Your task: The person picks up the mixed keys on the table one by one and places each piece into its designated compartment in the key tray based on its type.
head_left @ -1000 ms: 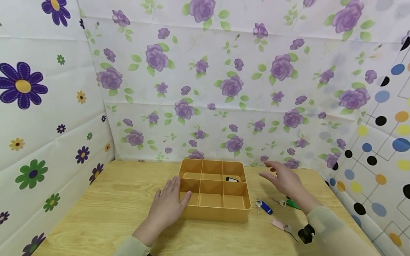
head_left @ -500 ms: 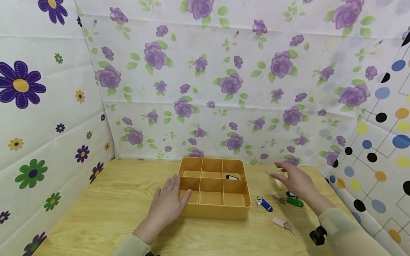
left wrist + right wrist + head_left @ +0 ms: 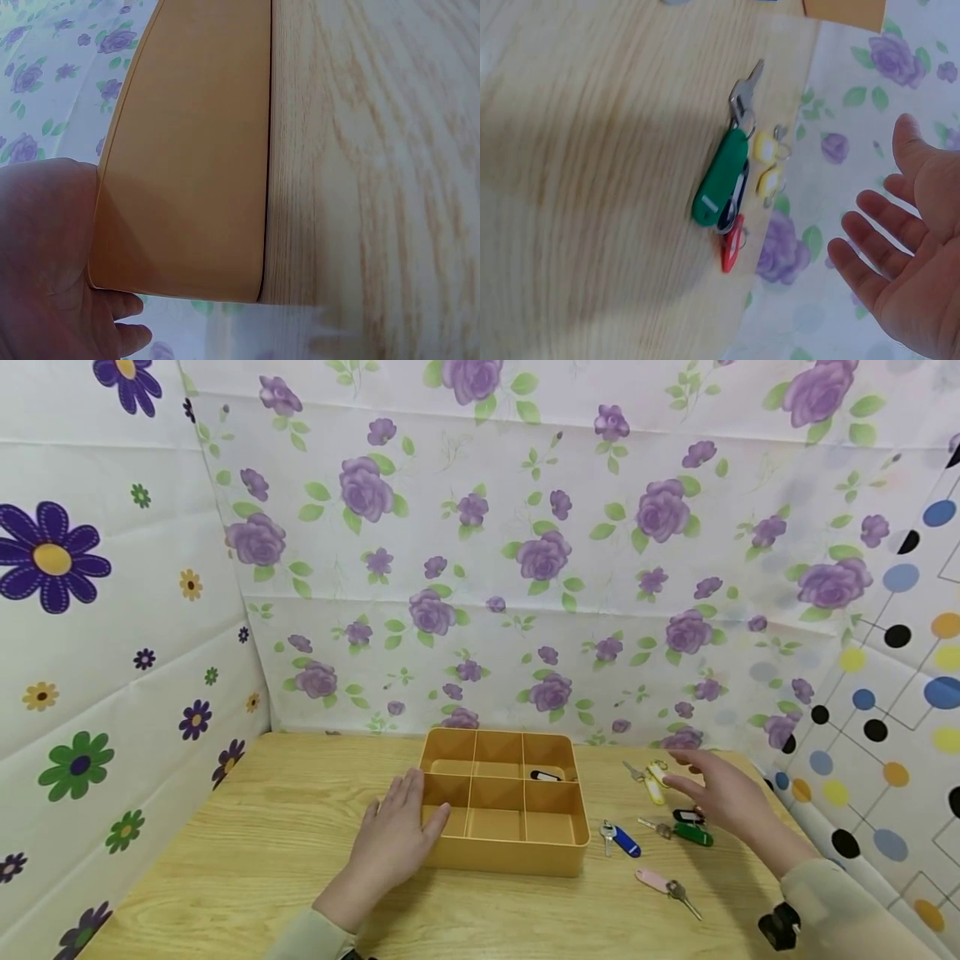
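A six-compartment orange-yellow box (image 3: 502, 857) stands on the wooden table. My left hand (image 3: 390, 839) rests against its left side, fingers straight along the rim and thumb over the front left compartment. In the back right compartment lies a black key tag (image 3: 545, 776). My right hand (image 3: 727, 797) hovers empty over the right of the table, fingers spread. Beneath and beside it lie two yellow key tags (image 3: 654, 790), a green key tag (image 3: 692, 834) with a key and a black-edged key tag (image 3: 687, 816). A red key tag (image 3: 732, 244) shows in the right wrist view.
Between box and right hand lies a blue key tag (image 3: 627, 842) with its key. Nearer the front is a pink key tag (image 3: 652, 882) with a key. Purple-flowered cloth (image 3: 450, 568) rises behind the table, with patterned cloths on both sides.
My right hand has moved right, away from the box, uncovering the yellow, green and black-edged key tags. My left hand has stayed on the box.
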The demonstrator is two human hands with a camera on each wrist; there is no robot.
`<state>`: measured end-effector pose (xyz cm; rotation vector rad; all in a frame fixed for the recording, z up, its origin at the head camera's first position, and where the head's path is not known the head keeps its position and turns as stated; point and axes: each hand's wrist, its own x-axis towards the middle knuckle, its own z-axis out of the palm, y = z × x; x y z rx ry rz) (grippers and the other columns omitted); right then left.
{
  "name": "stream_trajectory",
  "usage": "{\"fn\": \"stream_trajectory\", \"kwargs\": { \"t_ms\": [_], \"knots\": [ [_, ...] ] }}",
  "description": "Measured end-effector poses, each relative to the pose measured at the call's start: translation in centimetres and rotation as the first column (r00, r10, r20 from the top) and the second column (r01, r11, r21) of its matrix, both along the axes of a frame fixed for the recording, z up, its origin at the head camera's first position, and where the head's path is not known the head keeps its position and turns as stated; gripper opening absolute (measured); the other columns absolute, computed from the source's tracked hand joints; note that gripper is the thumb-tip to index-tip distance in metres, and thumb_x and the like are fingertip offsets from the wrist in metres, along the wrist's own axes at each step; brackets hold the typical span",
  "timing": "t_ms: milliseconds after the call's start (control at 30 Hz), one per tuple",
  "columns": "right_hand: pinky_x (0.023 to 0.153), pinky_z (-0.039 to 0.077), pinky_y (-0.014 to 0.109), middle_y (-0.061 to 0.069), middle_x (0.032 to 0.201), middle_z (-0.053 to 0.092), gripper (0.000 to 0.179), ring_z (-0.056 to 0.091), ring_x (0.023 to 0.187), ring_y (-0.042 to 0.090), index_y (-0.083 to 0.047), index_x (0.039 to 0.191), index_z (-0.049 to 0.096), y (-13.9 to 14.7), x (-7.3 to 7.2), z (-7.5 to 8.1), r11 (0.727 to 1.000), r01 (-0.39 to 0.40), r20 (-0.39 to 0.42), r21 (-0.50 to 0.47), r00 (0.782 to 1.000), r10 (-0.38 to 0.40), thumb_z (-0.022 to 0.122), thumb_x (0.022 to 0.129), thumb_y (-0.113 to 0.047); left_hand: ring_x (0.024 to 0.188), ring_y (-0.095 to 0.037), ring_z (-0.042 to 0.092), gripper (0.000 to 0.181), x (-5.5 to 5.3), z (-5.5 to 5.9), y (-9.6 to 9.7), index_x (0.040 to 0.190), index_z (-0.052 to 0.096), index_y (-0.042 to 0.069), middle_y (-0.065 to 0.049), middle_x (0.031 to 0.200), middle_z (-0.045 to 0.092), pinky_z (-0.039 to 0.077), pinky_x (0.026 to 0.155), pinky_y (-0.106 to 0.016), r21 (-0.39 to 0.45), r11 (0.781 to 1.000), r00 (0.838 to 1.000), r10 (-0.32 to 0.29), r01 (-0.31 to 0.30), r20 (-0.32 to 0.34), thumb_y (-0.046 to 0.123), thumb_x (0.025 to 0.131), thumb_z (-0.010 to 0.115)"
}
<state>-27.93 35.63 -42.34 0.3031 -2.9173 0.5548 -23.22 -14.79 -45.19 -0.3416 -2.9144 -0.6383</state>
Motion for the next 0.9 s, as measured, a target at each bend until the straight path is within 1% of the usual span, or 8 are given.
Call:
{"fn": "stream_trajectory", "kwargs": {
  "t_ms": [200, 267, 367, 567, 800, 900],
  "knots": [
    [0.093, 0.056, 0.069, 0.03, 0.149, 0.063, 0.072, 0.064, 0.126, 0.054, 0.001, 0.159, 0.055, 1.5, 0.1, -0.5, 1.0, -0.014, 0.004, 0.012, 1.0, 0.014, 0.067, 0.11, -0.05, 0.166, -0.043, 0.02, 0.09, 0.1, 0.1, 0.1, 0.172, 0.028, -0.005, -0.021, 0.179, 0.024, 0.019, 0.127, -0.076, 0.006, 1.0, 1.0, -0.001, 0.001, 0.0, 0.065, 0.116, 0.038],
    [0.094, 0.055, 0.07, 0.03, 0.15, 0.062, 0.074, 0.063, 0.127, 0.053, 0.001, 0.159, 0.056, 1.8, 0.2, -0.5, 1.0, -0.014, 0.015, 0.009, 1.0, 0.014, 0.066, 0.11, -0.053, 0.166, -0.043, 0.02, 0.089, 0.1, 0.1, 0.1, 0.172, 0.028, -0.005, -0.021, 0.179, 0.024, 0.019, 0.127, -0.076, 0.007, 1.0, 1.0, 0.0, 0.0, 0.0, 0.064, 0.116, 0.039],
    [0.095, 0.055, 0.07, 0.031, 0.151, 0.06, 0.074, 0.062, 0.129, 0.053, 0.003, 0.157, 0.056, 2.4, 0.2, -0.7, 1.0, -0.01, 0.033, -0.002, 0.999, 0.01, 0.066, 0.11, -0.053, 0.166, -0.043, 0.02, 0.089, 0.1, 0.2, 0.1, 0.171, 0.028, -0.005, -0.021, 0.179, 0.024, 0.019, 0.127, -0.076, 0.008, 1.0, 1.0, -0.001, 0.001, -0.001, 0.063, 0.116, 0.039],
    [0.091, 0.057, 0.067, 0.032, 0.151, 0.059, 0.069, 0.062, 0.128, 0.053, 0.003, 0.153, 0.06, 3.3, 0.6, -1.0, 1.0, -0.011, 0.051, -0.02, 0.999, 0.012, 0.07, 0.109, -0.049, 0.167, -0.042, 0.019, 0.09, 0.1, 0.1, 0.1, 0.172, 0.029, -0.005, -0.02, 0.18, 0.024, 0.019, 0.127, -0.076, 0.009, 1.0, 1.0, -0.001, 0.001, 0.0, 0.065, 0.116, 0.038],
    [0.088, 0.059, 0.065, 0.029, 0.147, 0.064, 0.062, 0.066, 0.123, 0.049, 0.001, 0.151, 0.064, 4.0, 0.9, -1.1, 1.0, -0.014, 0.063, 0.006, 0.998, 0.013, 0.073, 0.108, -0.043, 0.167, -0.042, 0.02, 0.091, -0.1, -0.1, 0.0, 0.172, 0.027, -0.003, -0.02, 0.18, 0.024, 0.02, 0.127, -0.075, 0.008, 1.0, 1.0, 0.004, -0.004, 0.011, 0.067, 0.115, 0.038],
    [0.087, 0.059, 0.064, 0.029, 0.144, 0.066, 0.058, 0.069, 0.118, 0.046, 0.002, 0.148, 0.066, 4.1, 0.9, -1.1, 1.0, -0.023, 0.07, 0.006, 0.997, 0.022, 0.075, 0.107, -0.038, 0.167, -0.042, 0.02, 0.092, -0.1, -0.1, 0.0, 0.173, 0.026, -0.003, -0.019, 0.18, 0.024, 0.02, 0.127, -0.075, 0.014, 1.0, 1.0, 0.009, -0.009, 0.019, 0.067, 0.115, 0.039]
  ]
}}
